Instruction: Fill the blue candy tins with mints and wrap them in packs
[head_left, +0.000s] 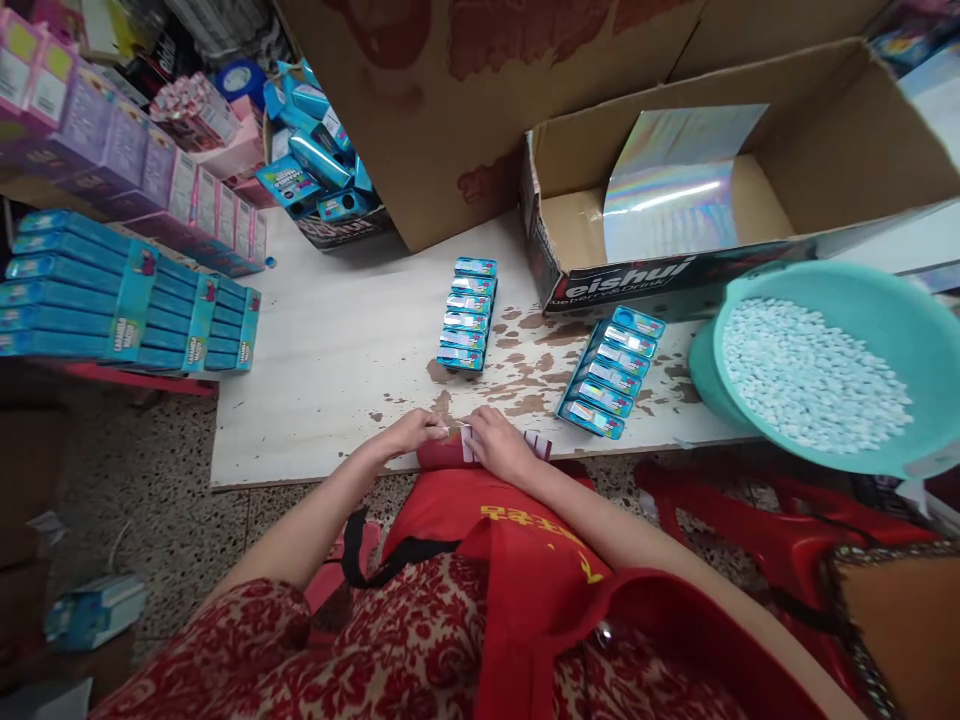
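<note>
At the front edge of the table, my left hand (pixel 415 431) is closed in a pinch, with a tiny white piece showing at its fingertips. Just right of it, my right hand (pixel 496 444) has its fingers wrapped over a dark red strip with white patches (pixel 538 445), which lies at the table edge above my lap. The hands are close together but apart. Beyond them stands a row of small blue boxes (pixel 463 322). A second, slanted row of blue boxes (pixel 609 375) is to the right.
A turquoise basin (pixel 709 370) of small pale pieces stands right. Behind are an open carton (pixel 720 275) holding a shiny sheet (pixel 671 190) and a box of blue packages (pixel 319 155). Stacked blue cartons (pixel 135 300) and pink-purple boxes (pixel 142 160) are left. A red stool (pixel 750 520) is below right.
</note>
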